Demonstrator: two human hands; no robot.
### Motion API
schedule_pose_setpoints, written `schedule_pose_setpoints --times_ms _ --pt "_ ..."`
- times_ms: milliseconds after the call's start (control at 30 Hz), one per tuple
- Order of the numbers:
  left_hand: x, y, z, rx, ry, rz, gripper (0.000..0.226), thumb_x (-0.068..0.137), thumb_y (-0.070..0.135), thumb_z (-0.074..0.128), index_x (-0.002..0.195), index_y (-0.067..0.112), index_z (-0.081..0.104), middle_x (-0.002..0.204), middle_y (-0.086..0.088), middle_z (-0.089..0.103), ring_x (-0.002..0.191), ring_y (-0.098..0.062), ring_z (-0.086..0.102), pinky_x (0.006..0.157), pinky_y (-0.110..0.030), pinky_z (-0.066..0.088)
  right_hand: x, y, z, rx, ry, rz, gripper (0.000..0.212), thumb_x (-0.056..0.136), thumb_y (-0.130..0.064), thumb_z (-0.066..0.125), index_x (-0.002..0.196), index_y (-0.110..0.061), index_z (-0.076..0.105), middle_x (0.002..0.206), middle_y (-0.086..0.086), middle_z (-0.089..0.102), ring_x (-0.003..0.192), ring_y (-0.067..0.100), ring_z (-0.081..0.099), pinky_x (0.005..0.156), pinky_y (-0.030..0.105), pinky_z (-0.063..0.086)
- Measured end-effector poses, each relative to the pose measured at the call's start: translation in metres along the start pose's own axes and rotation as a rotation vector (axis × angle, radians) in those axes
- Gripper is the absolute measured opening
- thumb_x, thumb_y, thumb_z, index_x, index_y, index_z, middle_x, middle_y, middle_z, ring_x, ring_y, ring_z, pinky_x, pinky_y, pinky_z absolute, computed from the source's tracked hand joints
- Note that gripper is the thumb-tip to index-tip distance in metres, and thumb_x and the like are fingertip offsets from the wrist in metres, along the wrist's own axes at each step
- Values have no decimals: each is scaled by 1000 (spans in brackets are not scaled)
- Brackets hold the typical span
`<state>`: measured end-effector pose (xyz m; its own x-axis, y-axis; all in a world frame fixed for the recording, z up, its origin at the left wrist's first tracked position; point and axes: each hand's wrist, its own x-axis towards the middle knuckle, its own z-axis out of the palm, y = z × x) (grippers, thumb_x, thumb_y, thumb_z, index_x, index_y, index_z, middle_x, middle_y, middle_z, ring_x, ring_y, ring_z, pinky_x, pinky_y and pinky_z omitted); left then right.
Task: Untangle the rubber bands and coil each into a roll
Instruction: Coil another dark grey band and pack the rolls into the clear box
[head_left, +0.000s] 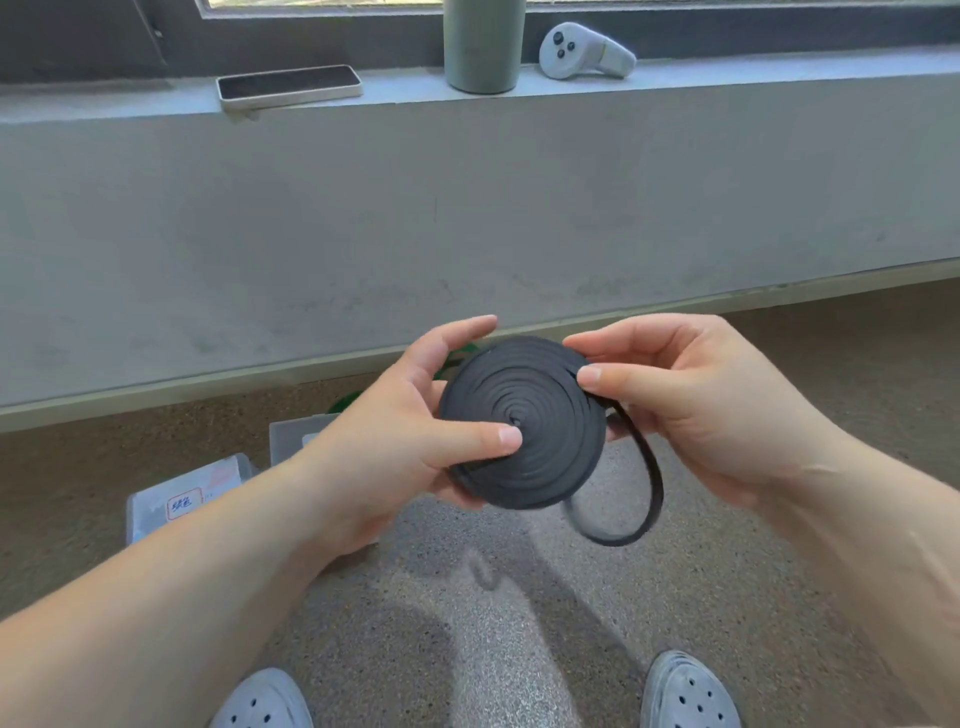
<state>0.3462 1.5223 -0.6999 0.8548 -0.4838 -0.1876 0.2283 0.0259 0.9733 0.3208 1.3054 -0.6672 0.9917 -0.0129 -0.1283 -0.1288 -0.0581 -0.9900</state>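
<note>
Two hands hold one black rubber band (540, 431) at the centre of the frame, above a speckled floor (519, 623). Most of the band is wound into a flat spiral disc, its face turned toward the camera.

Left hand (405, 441): thumb (488, 434) pressed on the disc face just beside the spiral's centre, fingers curled behind the disc, so the disc is clamped between thumb and fingers. One finger stands straight above the disc's upper left edge, not touching it.

Right hand (691, 400): thumb tip (597, 376) and forefinger pinch the outer turns at the disc's upper right rim. The remaining fingers are curled behind; whether they touch the band cannot be told.

Unwound portion: a loose tail (649, 488) leaves the disc at the right rim, hangs below the right hand in an open loop and returns under the disc's lower right edge.

Other items noted: a green band (345, 401) lies on the floor behind the left hand (mostly hidden by it). Two clear plastic boxes (171, 506) sit at centre left, one bearing a label. On the windowsill (727, 73) along the top of the frame stand a phone (288, 85), a grey-green bottle (483, 47) and a white controller (584, 52). Two pale perforated shoes (685, 693) show at the bottom edge
</note>
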Motion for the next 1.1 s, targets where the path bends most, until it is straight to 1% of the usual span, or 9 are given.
schedule_pose_setpoints --times_ms 133,267,333,433,633,833,933,1000,1100 --pt "0 1 5 -31 -16 31 69 75 -10 76 124 38 64 106 1 75 82 -17 73 47 -26 51 -1 3 3 13 -11 15 17 85 3 69 99 -6 75 96 19 76 82 28 70 72 43 57" --pt "2 -2 7 -126 93 64 67 70 -2 78 122 37 61 110 1 74 96 -29 74 57 -48 59 0 5 2 48 111 -16 4 82 0 74 83 -2 71 78 17 73 68 27 68 69 40 60" --pt "4 -1 8 -179 195 99 66 75 -4 77 125 35 57 110 4 73 97 -28 74 55 -46 59 -1 7 4 89 111 -18 5 82 4 73 83 2 69 73 19 70 63 28 67 63 37 60" --pt "5 3 10 -250 281 135 61 83 -6 69 127 34 55 110 7 73 97 -24 74 54 -44 58 -4 11 13 123 123 -36 11 81 5 74 90 1 71 74 16 73 67 27 70 64 35 62" --pt "1 0 18 -338 316 147 59 85 -1 68 129 34 51 123 4 68 100 -23 73 60 -47 59 -5 13 25 170 216 -54 8 84 1 73 92 -1 75 83 14 77 71 21 73 65 34 61" --pt "-2 -1 23 -365 361 179 55 89 0 64 130 34 48 116 5 72 97 -23 75 60 -44 60 -10 17 37 225 201 -22 15 88 -3 70 100 -11 76 88 13 78 80 31 74 77 48 62" --pt "-4 -6 28 -395 332 145 51 92 5 64 128 35 46 119 3 71 100 -26 74 71 -56 60 -10 20 41 252 250 -29 20 87 2 69 102 -10 75 88 12 78 79 26 73 71 42 63" --pt "-5 -7 29 -354 281 89 47 91 13 65 128 35 46 118 2 72 103 -25 73 76 -61 59 -4 17 32 248 292 -57 21 86 5 69 102 -7 75 87 10 78 76 20 73 65 35 62" --pt "-3 -6 17 -161 285 68 32 92 17 68 119 26 52 109 -7 73 100 -24 73 72 -56 61 6 5 8 176 224 -59 20 86 3 69 102 -8 75 88 7 78 79 16 72 69 32 62"
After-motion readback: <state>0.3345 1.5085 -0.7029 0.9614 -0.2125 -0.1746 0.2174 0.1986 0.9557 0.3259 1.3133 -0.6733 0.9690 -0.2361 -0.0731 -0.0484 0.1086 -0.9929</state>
